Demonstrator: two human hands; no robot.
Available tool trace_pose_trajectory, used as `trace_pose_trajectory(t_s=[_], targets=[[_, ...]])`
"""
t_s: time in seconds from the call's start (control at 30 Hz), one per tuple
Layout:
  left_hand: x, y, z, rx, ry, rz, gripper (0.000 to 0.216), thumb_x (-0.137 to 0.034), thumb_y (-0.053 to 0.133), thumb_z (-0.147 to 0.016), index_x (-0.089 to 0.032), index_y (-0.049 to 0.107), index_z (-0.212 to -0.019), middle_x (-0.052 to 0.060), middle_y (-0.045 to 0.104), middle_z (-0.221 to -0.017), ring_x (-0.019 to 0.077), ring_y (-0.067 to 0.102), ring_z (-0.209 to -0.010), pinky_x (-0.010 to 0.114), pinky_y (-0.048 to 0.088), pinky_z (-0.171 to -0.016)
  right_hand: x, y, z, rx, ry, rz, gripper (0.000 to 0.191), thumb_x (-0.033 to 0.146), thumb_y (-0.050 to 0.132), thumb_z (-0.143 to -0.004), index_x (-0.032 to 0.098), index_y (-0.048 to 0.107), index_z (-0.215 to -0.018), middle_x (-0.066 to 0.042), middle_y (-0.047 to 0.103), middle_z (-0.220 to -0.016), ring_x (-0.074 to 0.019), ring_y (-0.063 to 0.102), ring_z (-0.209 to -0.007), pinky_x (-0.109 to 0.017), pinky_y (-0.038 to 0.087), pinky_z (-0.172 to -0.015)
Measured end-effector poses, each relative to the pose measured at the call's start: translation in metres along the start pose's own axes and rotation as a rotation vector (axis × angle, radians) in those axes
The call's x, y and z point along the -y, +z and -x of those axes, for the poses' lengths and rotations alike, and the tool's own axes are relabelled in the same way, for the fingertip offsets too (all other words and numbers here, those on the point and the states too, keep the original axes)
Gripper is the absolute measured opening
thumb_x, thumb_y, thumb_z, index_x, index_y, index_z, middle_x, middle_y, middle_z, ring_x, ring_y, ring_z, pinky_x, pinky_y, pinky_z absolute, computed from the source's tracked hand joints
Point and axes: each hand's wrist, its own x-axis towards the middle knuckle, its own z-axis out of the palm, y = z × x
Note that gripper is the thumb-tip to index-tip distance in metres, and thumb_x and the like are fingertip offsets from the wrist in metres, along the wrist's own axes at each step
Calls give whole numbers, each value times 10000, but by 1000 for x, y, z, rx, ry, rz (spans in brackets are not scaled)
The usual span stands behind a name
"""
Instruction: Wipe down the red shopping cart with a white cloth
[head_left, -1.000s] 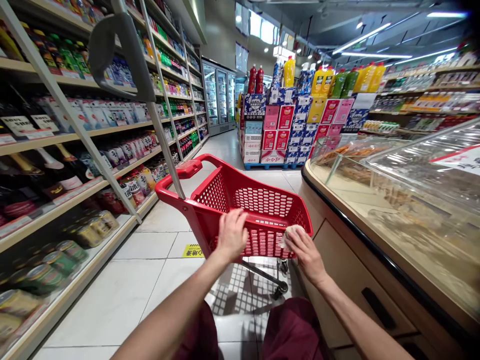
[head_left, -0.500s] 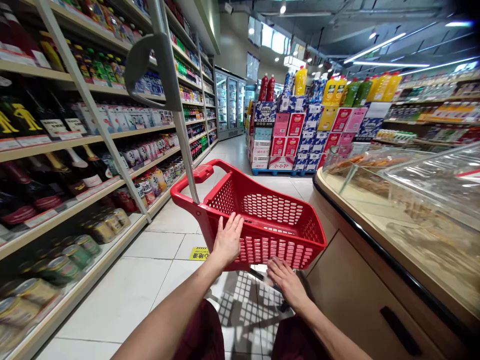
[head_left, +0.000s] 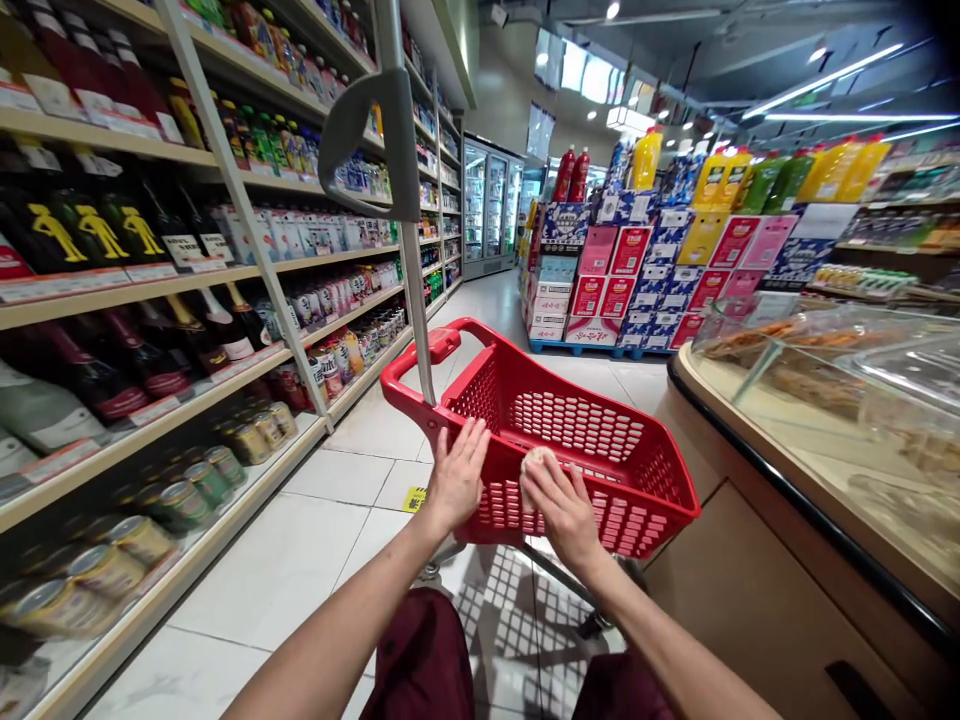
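Observation:
A red plastic shopping basket on wheels (head_left: 600, 440) stands on the tiled aisle floor in front of me, its grey pull handle (head_left: 390, 130) rising up at the left. My left hand (head_left: 457, 478) lies with fingers spread over the basket's near rim. My right hand (head_left: 559, 505) presses a small pale cloth (head_left: 534, 462) against the outside of the near wall, fingers curled on it. My dark red trouser knees show at the bottom.
Shelves of bottles and cans (head_left: 150, 330) line the left side. A glass-topped food counter with a wooden base (head_left: 787, 480) stands close on the right. Stacked drink cartons (head_left: 622, 270) and fridges (head_left: 487, 200) fill the aisle's far end.
My right hand, which had dropped below the basket's bottom edge, has come back up onto the near wall with the cloth. The view has shifted left; my left hand stays on the rim.

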Motion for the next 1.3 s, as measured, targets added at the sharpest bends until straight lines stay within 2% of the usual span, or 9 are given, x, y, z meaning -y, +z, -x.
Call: trace_pose_trajectory(t_s=[0.17,0.27,0.4,0.57,0.7,0.77,0.93,1.13,1.3], targets=[[18,-4,3,-4,5,-37,577,-95,358,-737,-117,317,-1312,83,321,-1387,202,208,-1305,490,31,-1070,11,13,-13,0,-123,-53,312,155,356,-863,225,601,-1042,-6,587,-1160,-146,323,-1253,-367,201,-1070],[31,-10,-1,-62,44,-26,566,-78,359,-736,-132,346,-1299,86,381,-1355,200,263,-1284,480,30,-1075,18,17,-28,-28,-103,-58,328,151,343,-865,216,581,-1081,-21,559,-1199,-164,295,-1268,-405,188,-1068],[56,-18,-4,-214,-130,-81,598,-31,329,-730,-111,297,-1322,120,362,-1361,230,260,-1285,513,43,-1060,23,23,-50,-79,-80,-43,330,143,368,-859,196,553,-1127,-38,527,-1237,-194,257,-1286,-435,205,-1056],[78,-14,7,-131,-59,-56,621,-10,325,-711,-135,299,-1318,101,384,-1351,192,345,-1244,449,141,-1057,39,28,-63,-83,-191,-112,313,142,337,-875,191,614,-1013,-12,596,-1145,-149,265,-1281,-357,208,-1068],[99,-19,-7,-157,-275,-27,614,-23,335,-713,-149,300,-1313,108,389,-1347,201,291,-1273,493,120,-1051,53,24,-118,-135,-97,-121,327,133,361,-868,197,552,-1126,-25,499,-1265,-198,221,-1299,-434,225,-1055],[110,-24,-20,-107,-291,-30,579,-21,325,-726,-171,348,-1285,98,399,-1342,210,260,-1287,528,101,-1045,60,32,-138,-151,-94,-110,318,128,378,-863,193,557,-1118,-30,508,-1256,-210,250,-1288,-445,254,-1042],[119,-27,-29,-26,-195,-41,520,-12,303,-751,-189,429,-1224,64,424,-1329,200,258,-1288,514,121,-1052,75,59,-126,-107,-221,-195,247,144,405,-857,186,643,-910,-30,640,-1043,-170,448,-1158,-358,401,-959],[113,-24,-17,-47,-189,-63,546,4,309,-730,-167,414,-1237,72,396,-1348,191,242,-1294,495,98,-1065,66,31,-157,-218,0,-210,284,146,394,-858,158,584,-1069,-80,545,-1196,-203,343,-1235,-411,359,-989],[102,-26,-16,-55,-226,-75,565,5,327,-698,-136,405,-1239,95,387,-1350,223,241,-1294,525,112,-1052,53,18,-175,-75,156,-222,392,151,425,-829,161,478,-1217,-104,557,-1162,-211,458,-1102,-372,419,-882]])
